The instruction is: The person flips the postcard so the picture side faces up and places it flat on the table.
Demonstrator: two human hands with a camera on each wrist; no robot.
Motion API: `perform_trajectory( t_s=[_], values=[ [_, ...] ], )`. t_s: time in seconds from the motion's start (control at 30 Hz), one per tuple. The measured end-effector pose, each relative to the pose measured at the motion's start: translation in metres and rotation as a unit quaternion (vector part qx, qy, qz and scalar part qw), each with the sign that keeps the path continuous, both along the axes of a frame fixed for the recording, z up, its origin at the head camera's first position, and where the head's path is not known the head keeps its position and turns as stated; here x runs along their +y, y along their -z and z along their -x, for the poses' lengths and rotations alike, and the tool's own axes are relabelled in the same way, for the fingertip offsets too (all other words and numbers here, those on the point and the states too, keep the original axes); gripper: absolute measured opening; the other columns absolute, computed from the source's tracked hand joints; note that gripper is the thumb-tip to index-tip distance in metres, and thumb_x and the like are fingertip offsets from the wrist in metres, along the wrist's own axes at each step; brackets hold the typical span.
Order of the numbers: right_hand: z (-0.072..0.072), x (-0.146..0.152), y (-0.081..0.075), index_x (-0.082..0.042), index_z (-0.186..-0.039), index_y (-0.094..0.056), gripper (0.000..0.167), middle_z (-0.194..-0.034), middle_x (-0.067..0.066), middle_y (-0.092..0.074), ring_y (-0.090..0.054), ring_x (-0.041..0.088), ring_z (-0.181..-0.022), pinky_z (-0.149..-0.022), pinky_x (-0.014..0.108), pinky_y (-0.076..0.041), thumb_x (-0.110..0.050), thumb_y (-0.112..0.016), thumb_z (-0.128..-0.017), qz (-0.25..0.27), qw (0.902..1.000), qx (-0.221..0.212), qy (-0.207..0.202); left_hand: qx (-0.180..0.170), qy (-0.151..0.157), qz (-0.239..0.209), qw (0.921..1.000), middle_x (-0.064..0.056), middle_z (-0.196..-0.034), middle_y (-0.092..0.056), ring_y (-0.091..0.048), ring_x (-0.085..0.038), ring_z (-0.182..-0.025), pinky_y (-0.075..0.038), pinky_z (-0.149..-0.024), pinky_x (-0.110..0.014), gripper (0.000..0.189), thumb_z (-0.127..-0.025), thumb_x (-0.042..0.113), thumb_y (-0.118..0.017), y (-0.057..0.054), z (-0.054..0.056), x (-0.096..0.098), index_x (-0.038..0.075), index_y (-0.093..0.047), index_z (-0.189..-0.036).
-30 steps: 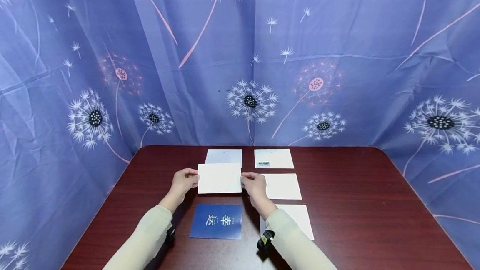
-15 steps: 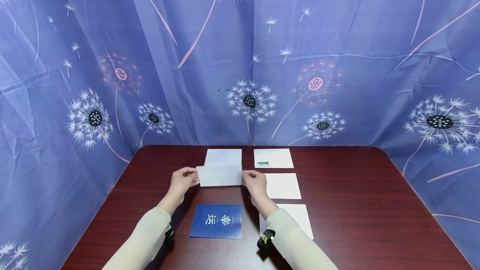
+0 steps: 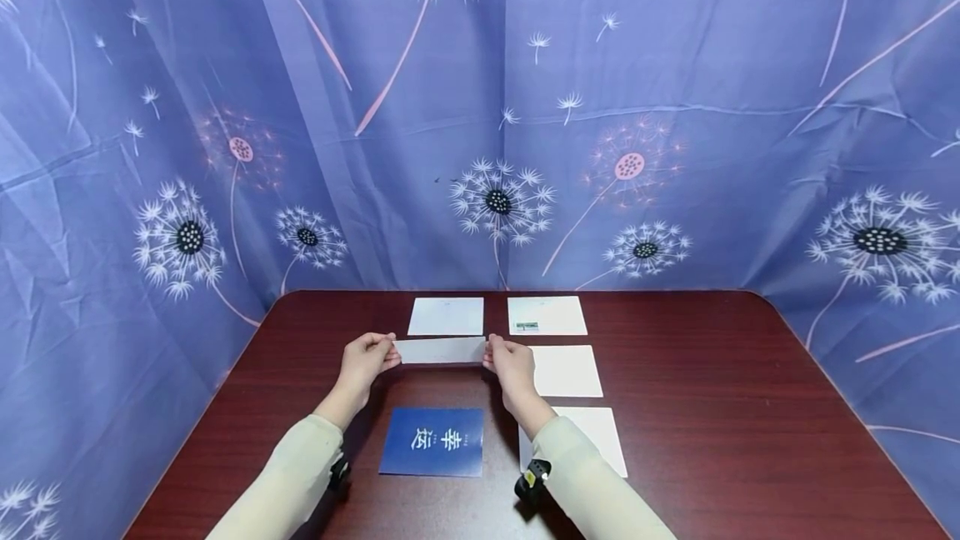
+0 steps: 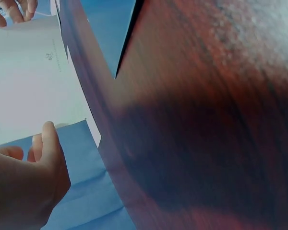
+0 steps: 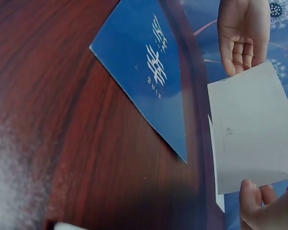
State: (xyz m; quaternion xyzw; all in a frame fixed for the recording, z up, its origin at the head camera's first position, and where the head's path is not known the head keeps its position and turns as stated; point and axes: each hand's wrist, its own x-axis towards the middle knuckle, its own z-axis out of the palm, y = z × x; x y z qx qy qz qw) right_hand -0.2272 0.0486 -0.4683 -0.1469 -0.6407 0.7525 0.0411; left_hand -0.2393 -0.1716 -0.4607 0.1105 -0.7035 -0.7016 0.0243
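Note:
A white card (image 3: 441, 350) with a small printed mark is held between both hands above the table, foreshortened to a narrow strip in the head view. My left hand (image 3: 367, 361) pinches its left edge; my right hand (image 3: 512, 369) pinches the right edge. In the right wrist view the card's pale face (image 5: 254, 132) shows its tiny print, with my right hand (image 5: 269, 206) at the lower edge. Nearer me lies a blue card (image 3: 432, 442) with white characters. Just beyond the held card lies another white card (image 3: 446, 317).
On the right a column of white cards lies on the dark red table (image 3: 712, 407): a far one with a small picture (image 3: 527, 327), a middle one (image 3: 566, 372), and a near one (image 3: 588, 436) partly under my right sleeve. A blue dandelion curtain (image 3: 420, 215) hangs behind.
The held card has tilted from showing its broad face to nearly edge-on, its top edge dropping. The white card behind it is now fully uncovered. Both hands stay nearly in place.

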Motion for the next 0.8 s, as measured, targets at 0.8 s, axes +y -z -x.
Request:
perform_trajectory(
  t_s=[0.8],
  values=[
    [0.0005,0.003,-0.0002,0.008,-0.105,-0.07,0.025,-0.101,0.021,-0.069,-0.064,0.02,-0.089,-0.073,0.027,-0.055,0.01,-0.065,-0.08,-0.103,0.9939,0.006,-0.04,0.008,0.02,0.16,0.9869,-0.023,-0.102,-0.064,-0.063,-0.015,-0.082,-0.055,-0.071,-0.025,0.031,-0.082,-0.009,-0.064,0.0024,0.0044,-0.0029,-0.009,-0.064,-0.113]
  ],
)
